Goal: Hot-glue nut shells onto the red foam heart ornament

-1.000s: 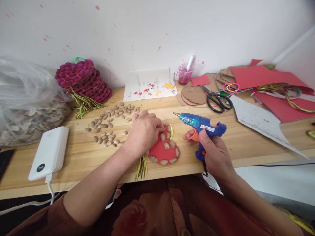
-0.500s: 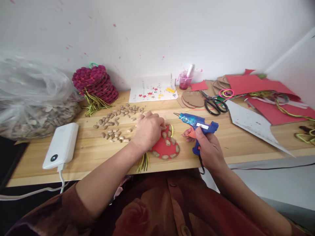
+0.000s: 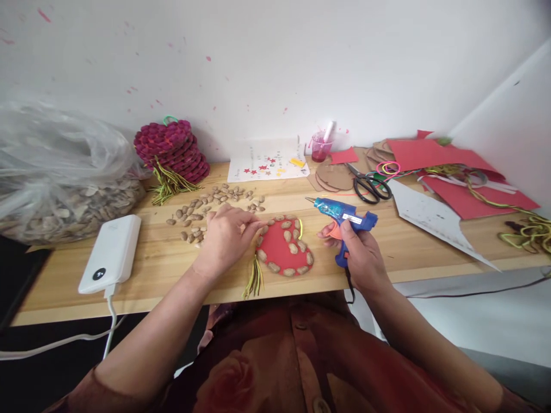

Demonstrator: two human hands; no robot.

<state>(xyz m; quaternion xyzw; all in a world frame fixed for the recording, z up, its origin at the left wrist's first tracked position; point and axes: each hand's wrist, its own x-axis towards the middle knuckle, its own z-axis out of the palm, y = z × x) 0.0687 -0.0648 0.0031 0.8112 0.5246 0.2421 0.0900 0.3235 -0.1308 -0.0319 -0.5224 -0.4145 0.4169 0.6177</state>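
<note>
My right hand (image 3: 364, 252) grips a blue hot glue gun (image 3: 340, 212), fingers at its orange trigger and nozzle pointing left. On the table lies a red heart-shaped card (image 3: 279, 246) edged with peanuts; several more peanuts run down from its top notch. It has a yellow loop (image 3: 301, 229) at the top right and a green-brown tassel (image 3: 254, 278) at the lower left. My left hand (image 3: 230, 232) is at the heart's upper left edge, thumb and fingertips pinched together. Whatever may be between them is too small to make out. Loose peanuts (image 3: 196, 209) lie beyond this hand.
At left are a plastic bag of peanuts (image 3: 81, 206) and a white power bank (image 3: 111, 253). A purple peanut-covered craft piece (image 3: 172, 152) stands behind. Black-handled scissors (image 3: 372, 189), a cup of red liquid (image 3: 321, 148), red card (image 3: 447, 160) and white board (image 3: 430, 215) lie right.
My left hand has moved left from the heart's top to its left edge, uncovering the upper-left peanuts and the red middle. My right hand still holds the glue gun in nearly the same place.
</note>
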